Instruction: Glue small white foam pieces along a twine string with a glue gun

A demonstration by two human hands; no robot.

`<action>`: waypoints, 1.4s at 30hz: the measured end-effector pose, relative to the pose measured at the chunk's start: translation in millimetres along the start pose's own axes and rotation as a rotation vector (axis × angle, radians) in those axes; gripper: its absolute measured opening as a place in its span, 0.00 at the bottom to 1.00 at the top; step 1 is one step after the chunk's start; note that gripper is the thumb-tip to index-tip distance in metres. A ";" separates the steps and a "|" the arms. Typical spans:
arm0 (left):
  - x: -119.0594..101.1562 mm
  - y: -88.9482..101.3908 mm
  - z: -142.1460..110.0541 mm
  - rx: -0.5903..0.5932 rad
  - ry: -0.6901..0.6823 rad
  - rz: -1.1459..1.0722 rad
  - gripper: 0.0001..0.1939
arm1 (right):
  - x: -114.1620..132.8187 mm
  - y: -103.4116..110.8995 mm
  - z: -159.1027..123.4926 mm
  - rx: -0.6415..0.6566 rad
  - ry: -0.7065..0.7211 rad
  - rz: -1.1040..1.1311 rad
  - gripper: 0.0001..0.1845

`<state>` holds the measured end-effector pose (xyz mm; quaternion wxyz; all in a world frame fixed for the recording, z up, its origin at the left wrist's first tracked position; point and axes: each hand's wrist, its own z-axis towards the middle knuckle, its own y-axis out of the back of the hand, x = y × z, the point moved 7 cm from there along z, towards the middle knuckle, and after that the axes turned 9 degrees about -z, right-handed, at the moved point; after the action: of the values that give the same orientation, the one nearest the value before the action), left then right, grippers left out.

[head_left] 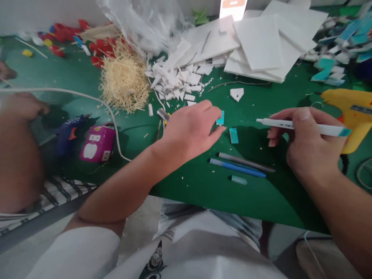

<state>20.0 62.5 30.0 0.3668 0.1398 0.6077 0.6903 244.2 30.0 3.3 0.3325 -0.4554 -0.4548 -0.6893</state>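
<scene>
My left hand (193, 126) reaches over the green table, with its index finger and thumb at opposite ends of a small teal-topped foam piece (220, 117). A second teal-topped piece (233, 135) lies just right of the thumb. In my right hand (310, 141) is a white marker (280, 123) with a teal end, held level, its tip towards the left. Below the hands lie a grey pen (247, 162), a blue pen (238, 167) and a teal marker cap (239, 180). Partly hidden behind my left hand is a metal-ended tool (163, 114).
White foam scraps (180, 79) and foam boards (258, 42) lie at the back. A straw bundle (124, 81) sits left of them. A yellow glue gun (348, 112) is right; a blue glue gun (68, 130) and pink power adapter (98, 143) are left, near another person's hand (21, 106).
</scene>
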 end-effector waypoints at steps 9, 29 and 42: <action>-27.9 -42.4 12.8 0.223 -0.133 -0.154 0.28 | 3.6 1.0 3.0 -0.001 0.009 -0.012 0.17; 20.7 -65.0 106.7 0.112 0.087 -0.101 0.19 | 7.6 1.0 3.0 0.047 0.021 -0.043 0.15; -29.7 -36.1 30.7 0.177 -0.139 -0.188 0.22 | 4.0 12.8 2.0 -0.169 0.050 0.071 0.11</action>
<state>72.3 64.8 10.4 0.4572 0.1614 0.6497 0.5855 254.5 27.0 11.6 0.3281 -0.4803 -0.3703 -0.7242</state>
